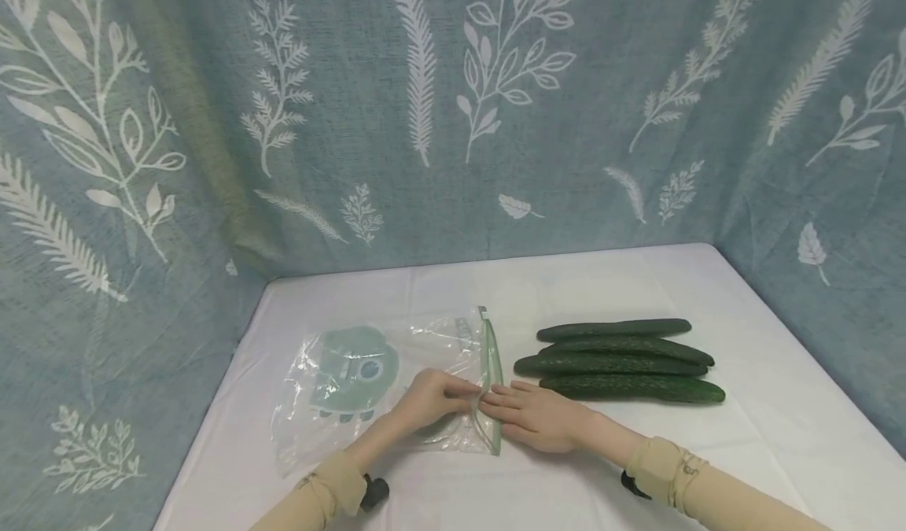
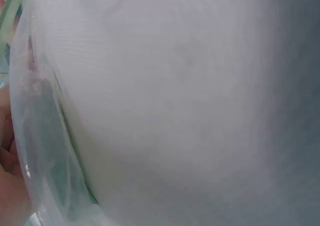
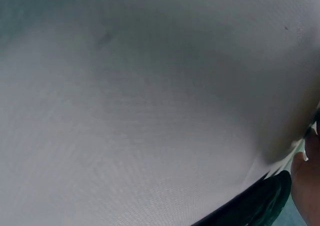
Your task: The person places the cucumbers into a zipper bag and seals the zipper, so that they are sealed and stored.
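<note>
A clear zip bag [image 1: 425, 342] with a green cartoon print lies flat on the table, its green-edged mouth facing right. My left hand [image 1: 427, 400] pinches the upper layer at the mouth between thumb and fingers, and the plastic bows up there. Fingers extended, my right hand [image 1: 543, 419] rests on the green edge [image 1: 491, 350] from the other side. Both hands' fingertips nearly meet. In the left wrist view, the bag [image 2: 55, 151] curves beside part of the hand [image 2: 12, 186]. Part of the right hand [image 3: 306, 183] shows at its wrist view's edge.
Several dark green cucumbers [image 1: 616, 364] lie side by side just beyond my right hand; one cucumber [image 3: 255, 206] shows low in the right wrist view. A white cloth covers the table [image 1: 602, 279]. Blue-green leaf-patterned curtains [image 1: 453, 200] enclose its back and sides.
</note>
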`<action>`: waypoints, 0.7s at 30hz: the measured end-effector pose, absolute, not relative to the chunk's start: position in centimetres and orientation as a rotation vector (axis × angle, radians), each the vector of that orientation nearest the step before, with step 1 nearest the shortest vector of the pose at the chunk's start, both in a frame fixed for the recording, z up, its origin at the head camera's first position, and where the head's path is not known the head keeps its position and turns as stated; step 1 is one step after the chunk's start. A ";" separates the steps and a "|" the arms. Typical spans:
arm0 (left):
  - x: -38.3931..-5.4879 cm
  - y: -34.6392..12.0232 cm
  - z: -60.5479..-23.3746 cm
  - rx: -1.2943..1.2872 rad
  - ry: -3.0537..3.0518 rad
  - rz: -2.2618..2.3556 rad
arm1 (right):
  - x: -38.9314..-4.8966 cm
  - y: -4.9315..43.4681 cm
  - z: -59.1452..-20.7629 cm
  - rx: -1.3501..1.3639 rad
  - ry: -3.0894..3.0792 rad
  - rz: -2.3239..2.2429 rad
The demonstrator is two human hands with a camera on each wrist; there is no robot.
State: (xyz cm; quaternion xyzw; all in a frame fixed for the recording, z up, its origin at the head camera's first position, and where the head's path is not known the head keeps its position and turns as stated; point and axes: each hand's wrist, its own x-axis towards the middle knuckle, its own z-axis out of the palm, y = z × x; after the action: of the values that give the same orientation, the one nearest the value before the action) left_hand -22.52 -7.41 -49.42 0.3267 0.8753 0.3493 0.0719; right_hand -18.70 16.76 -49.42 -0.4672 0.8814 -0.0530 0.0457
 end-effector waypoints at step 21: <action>-22.1 -8.5 -46.9 0.778 2.446 1.398 | -18.6 16.7 -49.4 -1.266 2.644 -0.301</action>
State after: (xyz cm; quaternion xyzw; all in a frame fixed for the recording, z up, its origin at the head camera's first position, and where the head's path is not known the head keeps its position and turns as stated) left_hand -22.11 -8.49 -46.87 0.2646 0.8318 0.4756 0.1092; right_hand -18.63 16.72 -49.36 -0.4276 0.8930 -0.1015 0.0972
